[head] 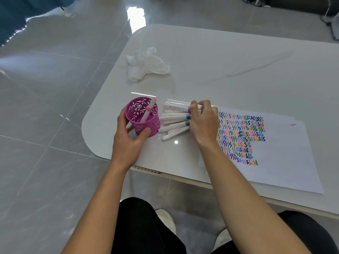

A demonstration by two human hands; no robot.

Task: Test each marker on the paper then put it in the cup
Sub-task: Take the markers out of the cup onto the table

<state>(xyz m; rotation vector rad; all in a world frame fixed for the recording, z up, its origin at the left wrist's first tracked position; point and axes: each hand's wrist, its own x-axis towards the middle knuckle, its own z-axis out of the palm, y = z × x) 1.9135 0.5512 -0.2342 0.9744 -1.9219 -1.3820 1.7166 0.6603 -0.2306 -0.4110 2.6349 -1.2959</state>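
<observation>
Fingers (194, 104) of the right hand (204, 123) curl down over the capped ends of the upper pens in the pile of markers (175, 119), pinching there. Which single one they grip cannot be told. The wrist is bent and the back of the hand faces up, covering the coloured caps.

The markers are slim white plastic barrels fanned flat on the table (238, 61), just beside the cup (155, 123) and touching the left edge of the paper (286, 158).

The left hand (126, 143) wraps the cup from the near side, with its thumb pressed low on the wall and its fingers round the far left. The cup is a magenta cylinder with leaf-shaped cut-outs, upright near the table's rounded near-left corner. One pink-capped marker (148, 111) leans inside it, its tip above the rim.

The paper is a white sheet lying along the near edge, with rows of short zigzag strokes in many colours.

A crumpled white tissue (145, 63) sits farther back by the left edge. The tabletop is glossy, pale and faintly veined.
</observation>
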